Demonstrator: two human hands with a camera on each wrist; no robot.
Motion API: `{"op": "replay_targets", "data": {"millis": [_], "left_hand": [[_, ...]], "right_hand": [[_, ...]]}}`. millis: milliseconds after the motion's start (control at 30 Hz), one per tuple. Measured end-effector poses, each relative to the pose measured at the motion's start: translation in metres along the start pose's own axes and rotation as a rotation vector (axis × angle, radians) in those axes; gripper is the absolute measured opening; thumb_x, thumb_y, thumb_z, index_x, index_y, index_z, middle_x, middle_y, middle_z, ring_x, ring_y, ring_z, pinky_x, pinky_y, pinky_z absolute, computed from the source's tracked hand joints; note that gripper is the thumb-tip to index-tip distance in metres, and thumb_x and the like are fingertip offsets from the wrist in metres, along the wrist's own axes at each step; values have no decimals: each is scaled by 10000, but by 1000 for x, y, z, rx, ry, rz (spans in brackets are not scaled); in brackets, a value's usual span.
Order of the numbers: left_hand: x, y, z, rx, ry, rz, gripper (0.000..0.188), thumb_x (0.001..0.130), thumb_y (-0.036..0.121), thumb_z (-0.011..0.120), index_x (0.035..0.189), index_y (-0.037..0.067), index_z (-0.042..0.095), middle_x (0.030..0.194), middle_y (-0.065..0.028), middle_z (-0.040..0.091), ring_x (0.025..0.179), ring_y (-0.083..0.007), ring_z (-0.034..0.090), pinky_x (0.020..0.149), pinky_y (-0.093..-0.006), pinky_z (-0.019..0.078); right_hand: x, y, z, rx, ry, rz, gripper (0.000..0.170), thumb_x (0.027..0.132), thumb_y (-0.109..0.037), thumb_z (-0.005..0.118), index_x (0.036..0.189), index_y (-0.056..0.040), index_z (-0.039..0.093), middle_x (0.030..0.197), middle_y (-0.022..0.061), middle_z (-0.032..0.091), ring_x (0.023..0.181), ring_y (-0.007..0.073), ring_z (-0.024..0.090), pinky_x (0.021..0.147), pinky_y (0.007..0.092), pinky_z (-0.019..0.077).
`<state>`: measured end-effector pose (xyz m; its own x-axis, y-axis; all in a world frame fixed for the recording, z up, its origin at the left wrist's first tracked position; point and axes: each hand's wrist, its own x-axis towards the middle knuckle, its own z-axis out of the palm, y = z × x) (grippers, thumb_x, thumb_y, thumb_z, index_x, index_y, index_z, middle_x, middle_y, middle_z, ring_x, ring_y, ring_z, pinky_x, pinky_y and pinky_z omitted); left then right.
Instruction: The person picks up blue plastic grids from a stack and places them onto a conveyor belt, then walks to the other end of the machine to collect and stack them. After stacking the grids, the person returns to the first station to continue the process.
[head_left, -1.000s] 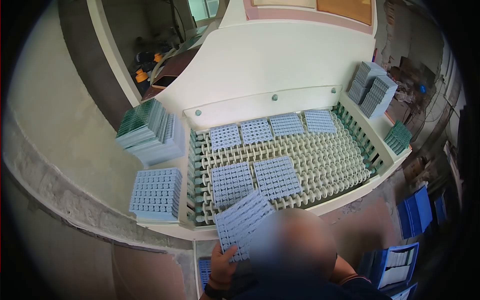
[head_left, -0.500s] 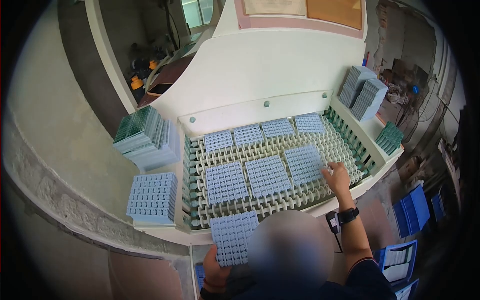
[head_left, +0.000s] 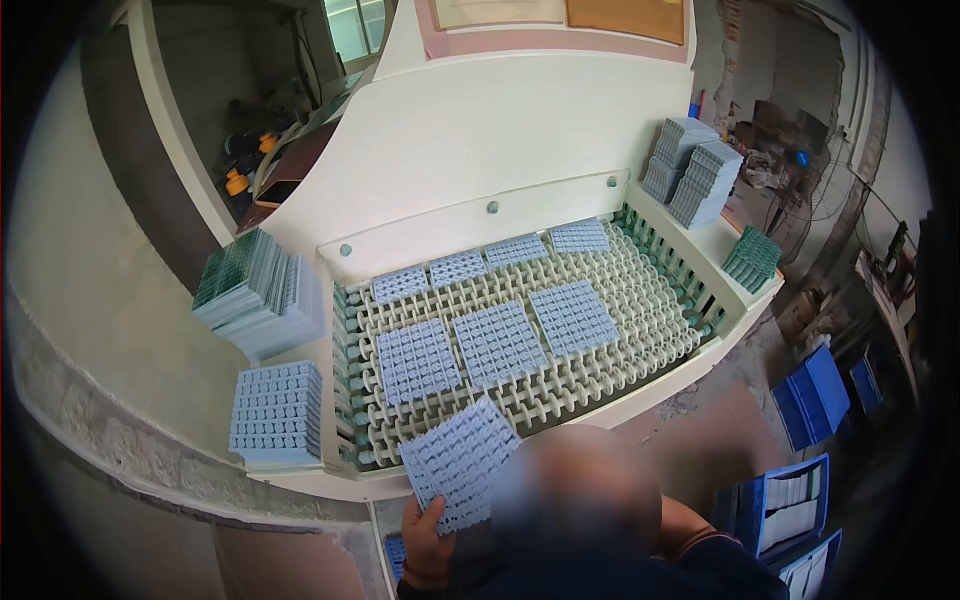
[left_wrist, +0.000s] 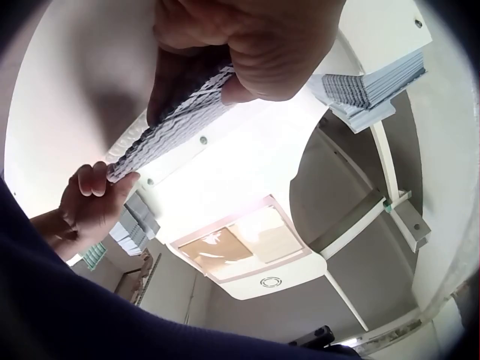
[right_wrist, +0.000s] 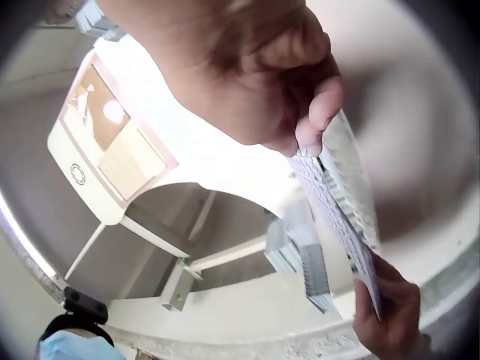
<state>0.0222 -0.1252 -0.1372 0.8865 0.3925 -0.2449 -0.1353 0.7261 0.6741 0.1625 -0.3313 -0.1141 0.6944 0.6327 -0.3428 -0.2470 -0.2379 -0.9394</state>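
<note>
A light-blue patterned panel (head_left: 458,465), covered in rows of small cut-outs, is held tilted in front of the roller bed. My left hand (head_left: 427,535) grips its lower left corner, thumb over the face. In the head view a blurred head covers my right hand, but the left wrist view shows that right hand (left_wrist: 94,204) pinching the panel's opposite end. From the right wrist camera, the panel (right_wrist: 334,206) appears nearly edge-on between both hands. Three similar panels (head_left: 500,345) lie in the near row on the white rollers (head_left: 640,335), and several more (head_left: 515,252) lie along the back.
Left of the rollers stand a stack of light-blue panels (head_left: 275,410) and a green-topped stack (head_left: 245,280). More stacks (head_left: 700,180) and green panels (head_left: 752,260) sit on the right ledge. Blue crates (head_left: 810,395) are at the lower right. A white hood (head_left: 500,120) rises behind.
My right hand laid a third panel in the near row, let go and came back to the held panel. The left hand kept its grip as that panel swung to a tilt.
</note>
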Motion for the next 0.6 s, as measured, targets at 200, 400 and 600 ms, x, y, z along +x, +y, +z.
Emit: {"op": "replay_targets", "data": {"millis": [200,400,600], "left_hand": [[-1,4,-17,-13,-30,42,322,922,89,413,1206,-55,458,1124,-159,578,1010,-276,581,882,-404,476],[2,11,-18,-272,23,-67,454,982,278,224,1222,-32,452,1177,-136,555,1060,-269,555,925,-404,445],[2,9,-19,-231,-22,-84,417,969,254,282,1221,-28,458,1164,-143,563,1062,-276,555,908,-416,445]], "right_hand": [[17,-16,-126,-60,637,-333,273,853,-251,636,836,21,655,549,0,533,410,68,463,376,209,384],[47,-14,-293,-317,966,-305,251,853,-192,607,873,54,652,561,27,530,381,78,437,356,235,335],[64,2,-319,-862,1105,-404,272,792,-178,659,949,43,643,668,53,593,473,101,512,427,273,399]]}}
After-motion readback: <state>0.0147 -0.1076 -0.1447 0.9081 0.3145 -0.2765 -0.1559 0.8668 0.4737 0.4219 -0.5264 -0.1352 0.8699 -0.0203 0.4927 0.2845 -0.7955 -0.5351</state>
